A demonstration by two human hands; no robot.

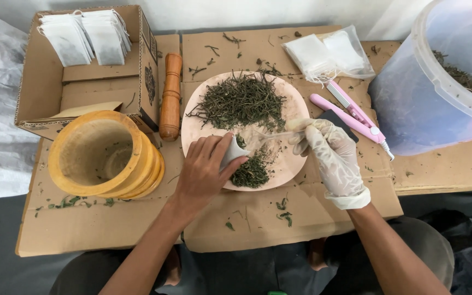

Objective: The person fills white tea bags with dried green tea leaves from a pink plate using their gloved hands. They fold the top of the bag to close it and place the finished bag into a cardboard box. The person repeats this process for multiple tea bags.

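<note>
A pale pink plate lies on flattened cardboard and carries two heaps of dried green herbs, a large one at the back and a small one at the front. My bare left hand pinches a small white filter bag over the front heap. My right hand, in a thin white glove, holds a slim spoon whose tip points at the mouth of the bag.
A wooden mortar lies on its side at left, a wooden pestle beside it. An open cardboard box holds white bags. More bags, a pink sealer and a translucent bucket stand at right.
</note>
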